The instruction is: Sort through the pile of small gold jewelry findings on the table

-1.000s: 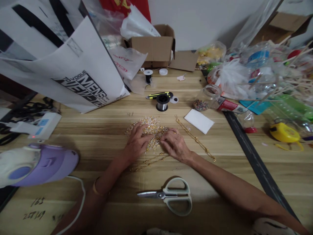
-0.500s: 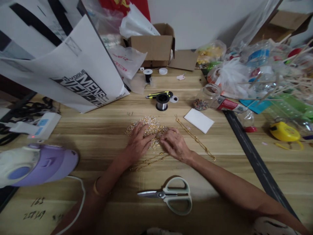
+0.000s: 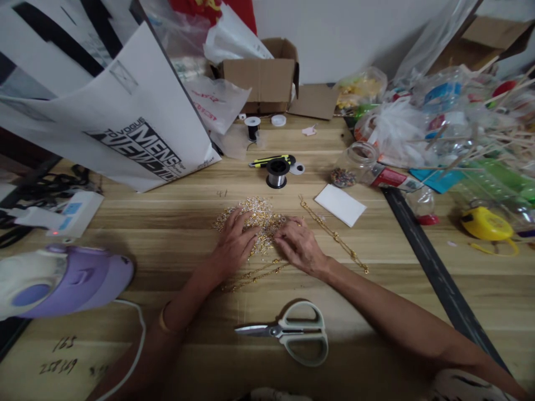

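Note:
A heap of small gold and clear beads and links point(image 3: 257, 213) lies in the middle of the wooden table point(image 3: 175, 234). My left hand point(image 3: 232, 245) rests flat on the heap's near left side, fingers spread. Just right of it, my right hand point(image 3: 297, 245) lies palm down, fingertips curled into the heap; whether they pinch a piece is hidden. Gold chains point(image 3: 334, 236) run from the heap toward the right and under my hands toward the near left.
Scissors point(image 3: 292, 333) lie near the front edge. A wire spool point(image 3: 277, 173), a yellow cutter point(image 3: 271, 161), a white pad point(image 3: 340, 205), a bead jar point(image 3: 351, 165), a black ruler point(image 3: 434, 273) and a purple iron point(image 3: 62, 281) surround the heap. Bags and boxes crowd the back.
My left hand's fingers have shifted slightly over the heap. My right hand has hardly moved.

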Demonstrator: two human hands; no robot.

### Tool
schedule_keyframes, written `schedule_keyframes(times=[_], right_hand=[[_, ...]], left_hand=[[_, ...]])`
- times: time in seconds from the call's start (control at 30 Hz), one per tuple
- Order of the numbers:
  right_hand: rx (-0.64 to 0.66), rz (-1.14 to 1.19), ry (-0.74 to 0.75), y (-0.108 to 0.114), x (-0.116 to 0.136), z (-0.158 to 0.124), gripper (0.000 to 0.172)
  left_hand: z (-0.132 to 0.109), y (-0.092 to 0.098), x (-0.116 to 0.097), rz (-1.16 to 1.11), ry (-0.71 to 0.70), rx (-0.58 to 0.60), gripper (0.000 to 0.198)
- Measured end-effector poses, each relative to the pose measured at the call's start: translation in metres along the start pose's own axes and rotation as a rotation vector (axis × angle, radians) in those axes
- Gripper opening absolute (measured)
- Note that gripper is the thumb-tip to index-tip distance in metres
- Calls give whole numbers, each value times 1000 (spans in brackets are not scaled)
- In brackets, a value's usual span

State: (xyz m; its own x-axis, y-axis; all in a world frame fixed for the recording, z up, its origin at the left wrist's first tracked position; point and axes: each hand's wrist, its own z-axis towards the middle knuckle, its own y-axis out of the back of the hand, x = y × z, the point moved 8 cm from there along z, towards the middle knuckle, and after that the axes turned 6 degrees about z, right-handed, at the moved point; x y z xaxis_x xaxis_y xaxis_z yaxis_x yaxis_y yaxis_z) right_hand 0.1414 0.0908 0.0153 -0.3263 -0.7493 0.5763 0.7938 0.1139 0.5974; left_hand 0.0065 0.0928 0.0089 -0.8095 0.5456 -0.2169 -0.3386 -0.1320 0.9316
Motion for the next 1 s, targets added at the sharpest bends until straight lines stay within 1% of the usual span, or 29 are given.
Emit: schedule_keyframes(times=[0.17,0.37,0.5,0.6,0.63,0.8,0.9,1.0], right_hand=[[-3,-2,1,1,0,0,6],[17,8,-21,0,-2,-1,6],[4,21,-18,0,-3,-1,7],[-2,19,-9,1,-1,0,7],[-5,17,-8,1,-1,0,7],[-4,3,-5,1,0,-1,7],[0,0,-1,1,-1,-1,6],[5,-4,-3,1,-1,-1,6]], left_hand=[[1,2,5,-14,11,-31,25],[4,5,14,-74,47,-123,19],[10,9,15,-83,64,-138,16],[19,10,10,-36,22,-85,18],[22,9,7,-11,4,-46,18],[32,2,0,72,-74,46,19],[32,-3,-2,100,-90,67,19],[32,-3,-2,112,-87,74,20]])
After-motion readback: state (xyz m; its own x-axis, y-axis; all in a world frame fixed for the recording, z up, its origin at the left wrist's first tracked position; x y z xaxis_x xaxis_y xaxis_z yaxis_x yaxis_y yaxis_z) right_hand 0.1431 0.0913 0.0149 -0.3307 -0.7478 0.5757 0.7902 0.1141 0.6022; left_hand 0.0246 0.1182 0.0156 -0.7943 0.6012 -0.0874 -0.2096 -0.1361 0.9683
